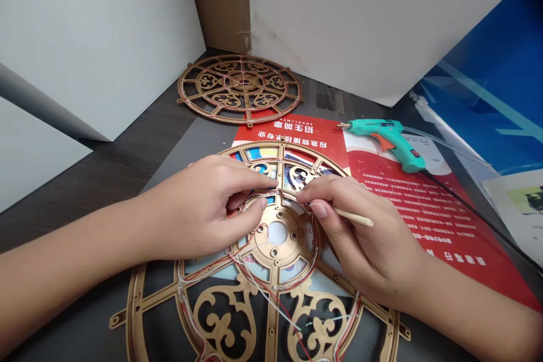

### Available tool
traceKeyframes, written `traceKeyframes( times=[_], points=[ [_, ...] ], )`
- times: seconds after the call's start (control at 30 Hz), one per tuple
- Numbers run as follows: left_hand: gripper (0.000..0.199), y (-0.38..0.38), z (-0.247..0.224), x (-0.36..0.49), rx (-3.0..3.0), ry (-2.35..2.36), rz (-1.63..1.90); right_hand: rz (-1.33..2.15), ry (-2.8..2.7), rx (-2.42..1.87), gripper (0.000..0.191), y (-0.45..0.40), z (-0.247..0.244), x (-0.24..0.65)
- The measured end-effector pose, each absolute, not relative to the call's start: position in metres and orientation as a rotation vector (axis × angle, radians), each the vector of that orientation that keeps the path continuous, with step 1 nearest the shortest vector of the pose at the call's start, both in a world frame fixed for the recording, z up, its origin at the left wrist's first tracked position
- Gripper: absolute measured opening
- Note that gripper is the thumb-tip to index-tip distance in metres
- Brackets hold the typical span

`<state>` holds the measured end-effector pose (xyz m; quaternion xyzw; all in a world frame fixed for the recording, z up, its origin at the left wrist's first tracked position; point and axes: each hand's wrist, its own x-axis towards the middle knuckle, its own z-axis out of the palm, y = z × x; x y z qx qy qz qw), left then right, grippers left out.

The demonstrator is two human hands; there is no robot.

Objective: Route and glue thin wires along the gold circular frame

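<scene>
1. The front gold wheel (272,322) lies flat, low in the middle of the view, under both hands. Its near edge goes past the bottom of the view. Red and white wires (292,319) run along its rings, and some loose ends lie across it.
2. The right hand (365,232) pinches a thin, pale stick (354,216) between its thumb and fingers. The stick's tip is by the wires above the wheel's middle hole.
3. The left hand (216,203) is over the left side of the middle ring. Its thumb and pointing finger are near the stick's tip. I cannot tell if they hold a wire.
4. The back gold wheel (254,83) lies farther away, with wires on it too.
5. A green glue gun (396,136) lies on its side on the red sheet (382,181), past the right hand. Its black cord (466,202) runs off to the right edge.
6. White boards (97,39) stand on the left, and a big white panel (360,17) stands at the back right. They block the way there, with a brown strip (223,0) between them.
7. A bit of dark table (106,181) shows between the left boards and the left arm. A narrow gap parts the two wheels.
</scene>
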<state>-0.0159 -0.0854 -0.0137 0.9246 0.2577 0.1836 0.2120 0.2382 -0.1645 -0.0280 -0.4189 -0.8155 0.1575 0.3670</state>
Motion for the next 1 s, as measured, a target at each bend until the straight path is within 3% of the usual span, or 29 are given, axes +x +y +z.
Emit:
traceKeyframes(
  times=[0.4, 1.0],
  points=[
    [0.031, -0.083, -0.025, -0.019, 2.661, 0.552, 0.693, 0.293, -2.220, -1.024, 0.020, -0.164, -0.030, 0.237],
    [0.034, -0.090, -0.016, -0.021, 2.808, 0.629, 0.470, 0.456, -2.032, -1.145, 0.025, -0.160, -0.027, 0.239]
  ],
)
